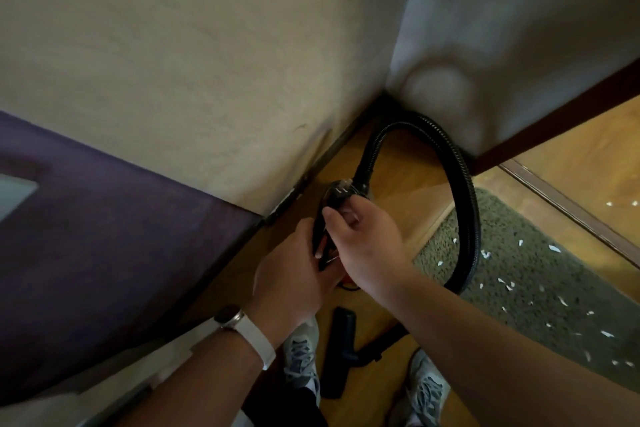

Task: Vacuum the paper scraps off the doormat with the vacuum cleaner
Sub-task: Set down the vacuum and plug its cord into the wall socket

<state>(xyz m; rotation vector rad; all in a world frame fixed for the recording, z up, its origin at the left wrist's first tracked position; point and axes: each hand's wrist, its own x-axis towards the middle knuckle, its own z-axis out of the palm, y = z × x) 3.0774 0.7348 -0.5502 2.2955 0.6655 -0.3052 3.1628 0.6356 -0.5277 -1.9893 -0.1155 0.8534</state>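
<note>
Vacuum cleaner (pixel 341 189) sits low in the far corner against the wall, with both hands on its dark top. The left hand (pixel 298 274) curls its fingers round the black handle, and the right hand (pixel 367 239) grips just beside it with bent fingers. Its black hose (pixel 465 184) arches right over the green doormat (pixel 540 274), which is strewn with white paper scraps (pixel 554 248). The floor nozzle (pixel 341 340) lies near, between the shoes.

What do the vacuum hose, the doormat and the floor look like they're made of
Hose: probably black plastic, since it is ribbed with fine rings, bends in a loop and is slightly glossy.
Doormat: seems to be textile, with a matte, speckled grey-green shaggy pile.
Floor: wood or wood-look laminate, orange-brown and smooth with a sheen. The picture cannot settle which.
</note>
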